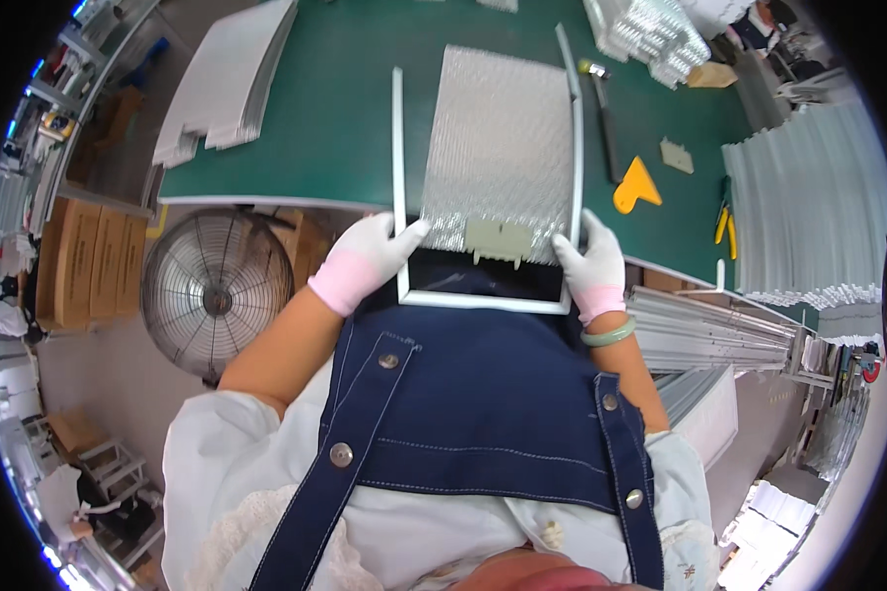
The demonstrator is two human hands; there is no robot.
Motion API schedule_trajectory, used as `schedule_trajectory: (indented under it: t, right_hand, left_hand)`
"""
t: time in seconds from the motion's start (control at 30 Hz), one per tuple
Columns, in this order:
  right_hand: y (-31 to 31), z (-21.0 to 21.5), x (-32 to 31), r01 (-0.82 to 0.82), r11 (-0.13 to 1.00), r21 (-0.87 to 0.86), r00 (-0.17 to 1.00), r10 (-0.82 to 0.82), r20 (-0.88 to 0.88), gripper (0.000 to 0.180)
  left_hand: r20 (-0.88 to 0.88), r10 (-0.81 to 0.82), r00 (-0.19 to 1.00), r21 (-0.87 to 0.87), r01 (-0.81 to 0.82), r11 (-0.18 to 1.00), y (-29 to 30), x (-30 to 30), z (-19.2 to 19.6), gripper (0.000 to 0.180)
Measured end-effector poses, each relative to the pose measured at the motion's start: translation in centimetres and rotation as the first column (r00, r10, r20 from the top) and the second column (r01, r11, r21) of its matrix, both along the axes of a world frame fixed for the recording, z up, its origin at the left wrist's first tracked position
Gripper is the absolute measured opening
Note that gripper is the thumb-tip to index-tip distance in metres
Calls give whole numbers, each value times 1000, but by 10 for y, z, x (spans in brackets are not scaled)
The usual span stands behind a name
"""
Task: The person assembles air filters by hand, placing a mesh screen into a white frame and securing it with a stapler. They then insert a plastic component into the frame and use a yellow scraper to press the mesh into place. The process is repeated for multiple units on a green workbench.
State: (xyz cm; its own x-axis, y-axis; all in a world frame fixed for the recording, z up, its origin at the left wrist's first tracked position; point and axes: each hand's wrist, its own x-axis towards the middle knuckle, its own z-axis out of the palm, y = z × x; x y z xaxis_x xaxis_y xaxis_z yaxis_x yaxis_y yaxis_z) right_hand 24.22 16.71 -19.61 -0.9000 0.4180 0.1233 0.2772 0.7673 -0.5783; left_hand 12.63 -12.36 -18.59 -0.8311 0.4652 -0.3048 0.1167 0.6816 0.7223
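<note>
Green work table (345, 128) — carries stacks of grey sheets (229, 79) at far left and ribbed metal panels (808, 197) at right.
Silver mesh panel (503, 148) — lies inside a white U-shaped frame (399, 177), its near end overhanging the table edge toward the apron.
Floor fan (212, 286) — below the table, at left.
Left hand (365, 258) — gloved, closed around the frame's near left corner, thumb on the mesh.
Right hand (593, 264) — gloved, clasping the near right corner.
Grey clip piece (498, 239) — on the mesh's near edge, between the hands.
Yellow scraper (635, 185), hammer (601, 108) — right of frame.
Handling judgement: keep both rails parallel and press evenly so the mesh seats without buckling.
</note>
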Motion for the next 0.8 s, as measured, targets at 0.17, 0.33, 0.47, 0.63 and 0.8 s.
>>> schedule_trajectory:
  t: [0.17,0.33,0.47,0.63,0.8]
  right_hand:
    - [-15,-23,41,64,859,-507,993,-107,-56,68]
    - [-12,-22,46,109,260,-960,970,-239,45,55]
    - [-17,-20,48,137,243,-960,968,-241,77,47]
    - [-22,-20,47,141,206,-968,952,-295,76,44]
    - [-27,-21,47,176,189,-966,975,-171,144,36]
  left_hand:
    - [488,58,871,401,-283,871,4,11,-21,34]
    - [732,-2,681,417,-446,792,-2,10,-18,48]
    - [623,53,781,391,-369,843,-16,16,-27,40]
    - [733,-2,680,362,-389,847,-23,20,-20,44]
    - [668,-12,744,412,-356,839,-21,26,-34,39]
